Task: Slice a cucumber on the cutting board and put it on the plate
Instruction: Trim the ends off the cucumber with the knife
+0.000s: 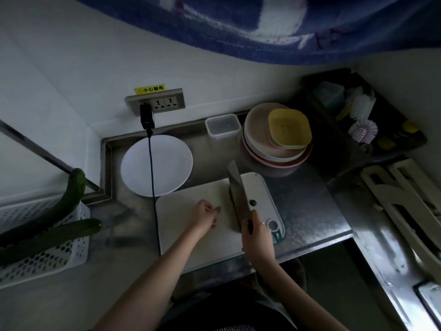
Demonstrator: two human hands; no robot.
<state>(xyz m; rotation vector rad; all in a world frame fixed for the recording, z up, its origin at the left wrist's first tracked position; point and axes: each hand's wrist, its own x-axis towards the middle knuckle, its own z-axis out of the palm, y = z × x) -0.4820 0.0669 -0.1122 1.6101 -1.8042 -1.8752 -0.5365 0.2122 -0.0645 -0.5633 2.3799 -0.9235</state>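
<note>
R hand [255,235] grips knife [238,194] over board [191,235] | L hand [205,217] loosely curled, holding nothing, on board | cukes [62,206] in basket [47,259], far L of hands | plate [171,163] behind board, touching its edge

The cutting board [191,225] lies before me on the counter [305,211]; the plate [156,165] sits behind its left end; two cucumbers [55,232] rest in a basket [47,256] well left of it; stacked dishes [276,137] stand behind its right end
</note>
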